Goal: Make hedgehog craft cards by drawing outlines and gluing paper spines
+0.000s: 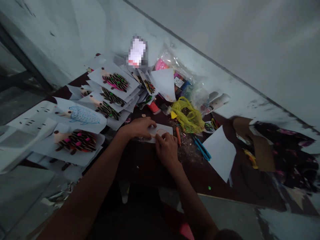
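A small white sheet of paper [169, 128] with an orange outline drawn on it lies on the dark table under both my hands. My left hand [142, 128] rests over the sheet's left part, its fingers bent and the thumb apart from the forefinger, with nothing visible between them. My right hand [167, 146] is closed at the sheet's lower edge, fingertips pressed together by the outline; whatever they hold is hidden. Just right of this hand lies an orange stick [178, 136], possibly a crayon or marker. Blue-handled scissors [202, 148] lie farther right.
Stacked sheets with hedgehog figures [116, 81] fill the left side, near a white foam box [15, 153]. Behind are a yellow plastic bag [187, 115] and clear bags [172, 61]. To the right lie a blank sheet [221, 153] and dark patterned cloth [287, 153].
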Available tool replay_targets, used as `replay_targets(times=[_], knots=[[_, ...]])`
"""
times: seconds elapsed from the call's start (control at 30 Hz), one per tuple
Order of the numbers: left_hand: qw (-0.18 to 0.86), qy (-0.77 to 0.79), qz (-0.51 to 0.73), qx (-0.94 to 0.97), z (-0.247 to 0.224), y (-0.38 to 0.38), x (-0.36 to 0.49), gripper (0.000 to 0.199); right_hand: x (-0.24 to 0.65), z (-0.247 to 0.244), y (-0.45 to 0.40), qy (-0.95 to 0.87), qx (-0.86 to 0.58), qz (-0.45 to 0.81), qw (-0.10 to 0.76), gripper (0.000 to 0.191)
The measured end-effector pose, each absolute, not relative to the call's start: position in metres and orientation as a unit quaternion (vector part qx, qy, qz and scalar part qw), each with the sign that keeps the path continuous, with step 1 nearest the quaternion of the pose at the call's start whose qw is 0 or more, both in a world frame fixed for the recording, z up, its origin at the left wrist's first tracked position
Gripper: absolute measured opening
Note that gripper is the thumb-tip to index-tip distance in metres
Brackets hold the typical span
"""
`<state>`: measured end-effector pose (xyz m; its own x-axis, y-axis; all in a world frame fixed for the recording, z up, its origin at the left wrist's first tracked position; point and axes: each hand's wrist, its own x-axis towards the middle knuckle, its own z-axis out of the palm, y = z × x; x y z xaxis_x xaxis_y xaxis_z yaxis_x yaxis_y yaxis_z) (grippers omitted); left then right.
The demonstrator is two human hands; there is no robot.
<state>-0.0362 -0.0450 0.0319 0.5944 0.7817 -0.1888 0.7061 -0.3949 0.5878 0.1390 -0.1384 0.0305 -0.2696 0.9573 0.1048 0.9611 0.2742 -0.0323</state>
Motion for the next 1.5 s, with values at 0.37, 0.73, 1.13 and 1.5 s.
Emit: replay_targets(times=[0.37,0.73,1.13,1.5], knots=[[0.315,0.456,0.046,0.831,0.033,-0.045,-0.035,0.059,0.135,0.027,-0.148,-0.795,-0.604,-0.011,0.055,0.028],[0.318,0.446,0.035,0.836,0.038,-0.046,-0.037,0.059,0.139,0.031,-0.150,-0.806,-0.583,0.022,0.097,0.027],[0.323,0.433,0.034,0.841,0.036,-0.045,-0.038,0.063,0.133,0.030,-0.151,-0.806,-0.588,0.001,0.071,0.026],[0.335,0.430,0.032,0.838,0.039,-0.046,-0.040,0.065,0.139,0.028,-0.152,-0.802,-0.593,0.001,0.072,0.030]])
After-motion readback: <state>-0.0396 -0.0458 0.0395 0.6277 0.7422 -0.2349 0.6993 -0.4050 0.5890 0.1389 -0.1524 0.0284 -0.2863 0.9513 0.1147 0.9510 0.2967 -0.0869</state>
